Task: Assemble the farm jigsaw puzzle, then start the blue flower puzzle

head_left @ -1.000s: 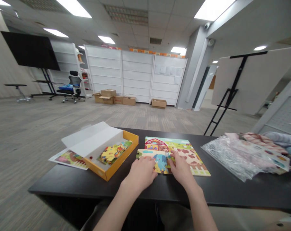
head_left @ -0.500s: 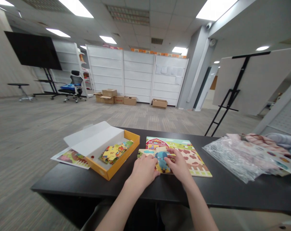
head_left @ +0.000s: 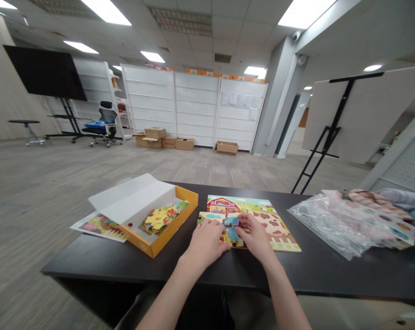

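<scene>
Both of your hands have come a little closer to each other since a second ago, and they now cover more of the elephant piece (head_left: 232, 229); less of its blue shows between them than before.

Your left hand (head_left: 207, 240) lies palm down on the left part of this piece. Its fingers (head_left: 212, 225) are close together and rest flat, and they grip nothing. Your right hand (head_left: 256, 236) is at the right edge of the piece, with the fingertips (head_left: 243, 225) bent toward its upper corner. It looks like a light pinch, but you cannot tell for sure whether they hold the edge or only press on it.

So the piece lies exactly between your two hands, touching both, and just in front of the fingertips. Its long side seems to run left to right, along the near left corner of the puzzle board (head_left: 272, 224), and part of it sticks out over the left edge of the board. Neither hand is clearly the nearer one.

You see a blue elephant on a yellow and green ground, with a pale strip and small blue patches to the left of it. It is flat and thin, like card.

On the black table (head_left: 331, 275), the orange box (head_left: 159, 250) with loose pieces (head_left: 161, 219) stands just beside your left hand. A plastic bag (head_left: 331, 222) lies well apart to the right.
</scene>
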`<state>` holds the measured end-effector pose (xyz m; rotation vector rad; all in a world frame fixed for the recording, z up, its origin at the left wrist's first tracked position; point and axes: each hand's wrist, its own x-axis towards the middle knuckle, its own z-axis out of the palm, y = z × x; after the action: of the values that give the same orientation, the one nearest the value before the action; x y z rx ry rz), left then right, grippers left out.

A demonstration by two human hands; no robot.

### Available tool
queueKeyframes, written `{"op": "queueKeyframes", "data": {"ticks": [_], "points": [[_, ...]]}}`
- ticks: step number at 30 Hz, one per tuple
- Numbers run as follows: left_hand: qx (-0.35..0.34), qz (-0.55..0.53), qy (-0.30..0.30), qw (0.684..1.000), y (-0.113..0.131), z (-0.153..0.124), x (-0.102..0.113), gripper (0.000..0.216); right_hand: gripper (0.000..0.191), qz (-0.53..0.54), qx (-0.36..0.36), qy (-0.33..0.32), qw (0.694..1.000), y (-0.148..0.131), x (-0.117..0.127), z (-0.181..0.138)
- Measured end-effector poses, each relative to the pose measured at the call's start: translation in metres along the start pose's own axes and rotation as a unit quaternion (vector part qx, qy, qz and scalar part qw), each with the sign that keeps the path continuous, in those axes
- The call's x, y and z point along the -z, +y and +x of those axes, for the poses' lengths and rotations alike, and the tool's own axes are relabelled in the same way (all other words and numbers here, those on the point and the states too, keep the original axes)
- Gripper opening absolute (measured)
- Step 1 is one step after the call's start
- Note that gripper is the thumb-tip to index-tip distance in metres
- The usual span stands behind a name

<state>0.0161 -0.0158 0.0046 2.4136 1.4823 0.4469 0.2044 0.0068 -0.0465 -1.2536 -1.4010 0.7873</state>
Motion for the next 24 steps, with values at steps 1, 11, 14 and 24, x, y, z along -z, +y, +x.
{"op": "queueKeyframes", "data": {"ticks": [1,11,14,24], "points": [[0.001,-0.001,0.000,1.000,0.001,0.001,-0.001,0.027,0.027,0.000,0.002,0.004,1.000,0.000,0.000,0.000],[-0.016,-0.018,0.019,1.000,-0.004,0.006,-0.010,0.029,0.033,0.041,0.015,0.061,0.997,-0.009,0.010,-0.002],[-0.008,-0.084,0.032,0.996,-0.006,0.006,-0.008,0.028,0.039,0.070,0.010,0.101,0.992,-0.010,0.013,0.000],[0.021,-0.566,0.019,0.824,-0.004,0.022,-0.022,0.036,0.041,0.126,0.054,0.094,0.986,-0.025,0.003,-0.006]]}}
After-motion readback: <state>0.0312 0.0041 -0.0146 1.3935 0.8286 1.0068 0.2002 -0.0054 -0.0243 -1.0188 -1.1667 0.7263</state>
